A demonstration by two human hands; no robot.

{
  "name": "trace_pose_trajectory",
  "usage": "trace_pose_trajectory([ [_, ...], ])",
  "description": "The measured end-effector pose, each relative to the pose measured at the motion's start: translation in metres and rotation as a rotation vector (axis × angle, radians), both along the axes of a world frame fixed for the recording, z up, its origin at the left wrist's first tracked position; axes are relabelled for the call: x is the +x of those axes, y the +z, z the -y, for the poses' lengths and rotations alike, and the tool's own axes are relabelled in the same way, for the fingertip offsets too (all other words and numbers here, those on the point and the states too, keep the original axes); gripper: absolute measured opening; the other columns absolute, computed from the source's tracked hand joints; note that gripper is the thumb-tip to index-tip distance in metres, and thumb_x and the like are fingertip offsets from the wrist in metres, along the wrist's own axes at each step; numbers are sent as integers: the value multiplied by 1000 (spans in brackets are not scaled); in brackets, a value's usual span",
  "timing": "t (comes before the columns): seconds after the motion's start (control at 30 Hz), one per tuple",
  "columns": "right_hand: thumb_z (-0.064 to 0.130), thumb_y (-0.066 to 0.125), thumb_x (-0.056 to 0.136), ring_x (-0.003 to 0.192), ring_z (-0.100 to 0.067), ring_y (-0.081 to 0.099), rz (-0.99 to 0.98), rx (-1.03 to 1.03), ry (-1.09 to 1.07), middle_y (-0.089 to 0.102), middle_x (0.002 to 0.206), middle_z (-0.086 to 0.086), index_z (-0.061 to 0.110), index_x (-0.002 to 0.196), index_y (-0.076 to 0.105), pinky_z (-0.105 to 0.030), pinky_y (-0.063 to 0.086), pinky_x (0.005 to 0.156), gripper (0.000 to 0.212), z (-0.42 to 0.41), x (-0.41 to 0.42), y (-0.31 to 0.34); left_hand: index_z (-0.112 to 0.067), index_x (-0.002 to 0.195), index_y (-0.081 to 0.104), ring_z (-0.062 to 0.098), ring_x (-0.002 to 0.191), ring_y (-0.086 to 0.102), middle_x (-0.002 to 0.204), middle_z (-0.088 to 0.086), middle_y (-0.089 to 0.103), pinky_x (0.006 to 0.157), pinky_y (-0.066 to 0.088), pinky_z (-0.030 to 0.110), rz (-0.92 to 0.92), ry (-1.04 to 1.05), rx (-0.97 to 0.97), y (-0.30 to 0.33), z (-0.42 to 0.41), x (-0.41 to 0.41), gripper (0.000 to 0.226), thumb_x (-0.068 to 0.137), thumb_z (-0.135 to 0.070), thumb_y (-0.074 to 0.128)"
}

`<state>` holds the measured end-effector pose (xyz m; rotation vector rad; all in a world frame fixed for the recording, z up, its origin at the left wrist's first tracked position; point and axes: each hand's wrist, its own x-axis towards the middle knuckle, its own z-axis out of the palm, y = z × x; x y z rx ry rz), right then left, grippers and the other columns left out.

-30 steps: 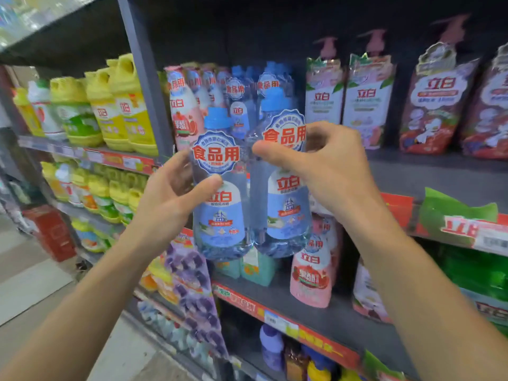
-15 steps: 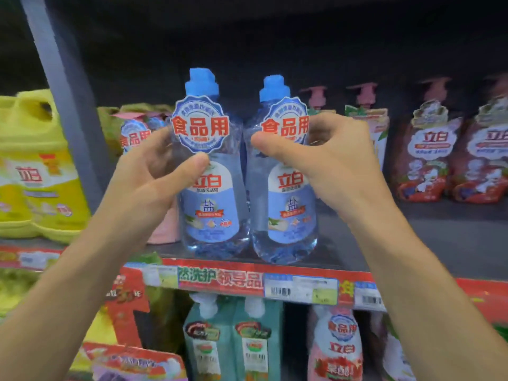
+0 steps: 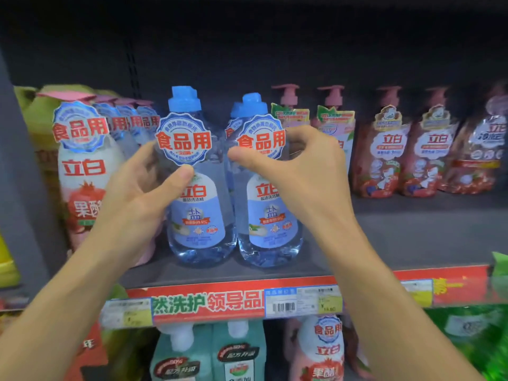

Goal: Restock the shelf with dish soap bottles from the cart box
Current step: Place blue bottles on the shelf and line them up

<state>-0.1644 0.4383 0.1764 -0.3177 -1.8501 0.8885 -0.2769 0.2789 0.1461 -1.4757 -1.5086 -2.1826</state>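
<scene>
While both are standing upright, touching, near shelf (image 3: 412, 235) front edge, left hand (image 3: 137, 196) is gripping L clear blue-capped bottle (image 3: 198, 215) & right hand (image 3: 305, 171) is gripping R twin bottle (image 3: 269, 224), w/ blue labels, round red-lettered neck tags.

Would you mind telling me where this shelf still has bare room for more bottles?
Bare shelf lies right of the blue bottles, in front of the red pump bottles. Left of them, pink bottles crowd in.
</scene>
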Motion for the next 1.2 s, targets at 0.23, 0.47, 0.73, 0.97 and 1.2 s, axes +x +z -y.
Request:
trace_pose_trajectory([
  [0.23, 84, 71, 48, 90, -8, 67, 54, 17, -51, 70, 92, 14, 29, 96, 66, -43, 57, 78, 73, 2, -5, -3, -10, 128, 55, 24, 124, 58, 127, 6, 66, 104, 47, 33, 27, -23, -6, -11, 2, -9, 56, 77, -28, 72],
  [0.47, 79, 74, 59, 95, -10, 61, 99, 14, -64, 63, 97, 15, 30, 104, 57, -41, 52, 82, 69, 7, 3, -1, -14, 127, 47, 6, 108, 64, 108, -13, 71, 87, 50, 18, 61, 55, 24, -5, -1, -9, 60, 79, -33, 79],
  [0.73, 78, 71, 65, 97, -12, 59, 132, -2, -28, 62, 102, 13, 25, 108, 52, -34, 47, 76, 70, 2, 9, -3, -24, 126, 44, 5, 114, 62, 117, -12, 65, 90, 48, 24, 89, 143, -5, -8, -8, 1, 48, 82, -22, 63],
  [0.97, 79, 70, 65, 100, -16, 63, 123, 21, -19, 66, 106, 8, 21, 113, 52, -39, 52, 80, 77, 4, 14, -2, -20, 151, 20, 3, 131, 45, 147, -8, 44, 114, 36, 33, -73, 537, -279, -7, -10, 24, 92, 82, -54, 70],
  [1.2, 51, 82, 74, 116, -20, 58, 119, 7, 89, 63, 123, 1, 16, 128, 48, -39, 49, 93, 73, 5, 21, -27, -17, 132, 45, 25, 116, 56, 125, 4, 56, 96, 47, 45, -65, 919, -445, -27, -16, 44, 78, 75, -66, 67],
])
